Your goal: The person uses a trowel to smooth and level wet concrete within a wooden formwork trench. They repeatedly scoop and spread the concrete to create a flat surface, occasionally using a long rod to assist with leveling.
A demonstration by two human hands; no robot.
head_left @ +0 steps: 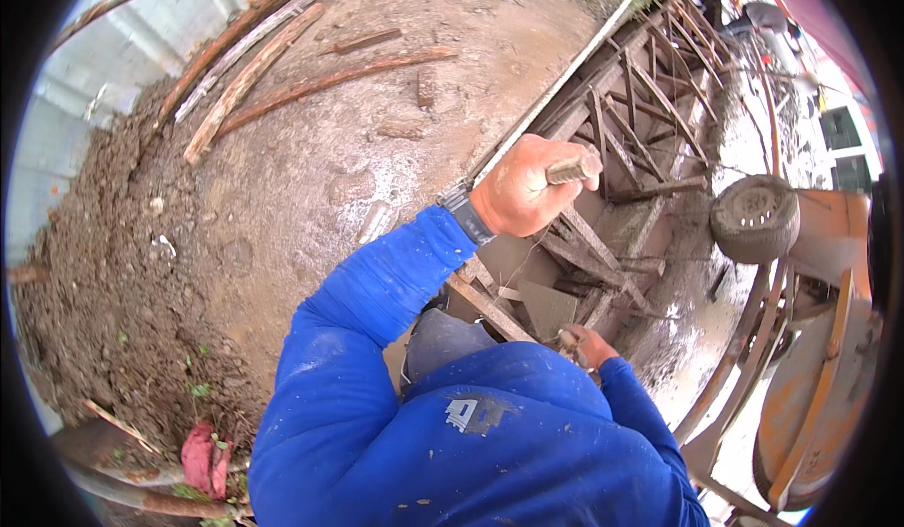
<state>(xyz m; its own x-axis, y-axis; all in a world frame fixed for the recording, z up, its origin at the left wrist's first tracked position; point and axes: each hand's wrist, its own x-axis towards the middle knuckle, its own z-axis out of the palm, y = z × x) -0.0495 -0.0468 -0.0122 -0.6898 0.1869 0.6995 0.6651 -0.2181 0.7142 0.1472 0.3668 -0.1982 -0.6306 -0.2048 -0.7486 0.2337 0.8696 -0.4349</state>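
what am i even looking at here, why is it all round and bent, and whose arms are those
This is one picture from a wide fisheye camera worn on a person's head, looking down, so straight edges bend near the rim. The blue sleeves are the wearer's own arms.

The left hand, raised, with a wristwatch, grips a short wooden handle; what it belongs to is hidden. The right hand, lower down, pinches something small that cannot be made out.

Below is wet, muddy ground with loose planks, a soil heap, a rough wooden frame and an orange wheeled machine at the right.
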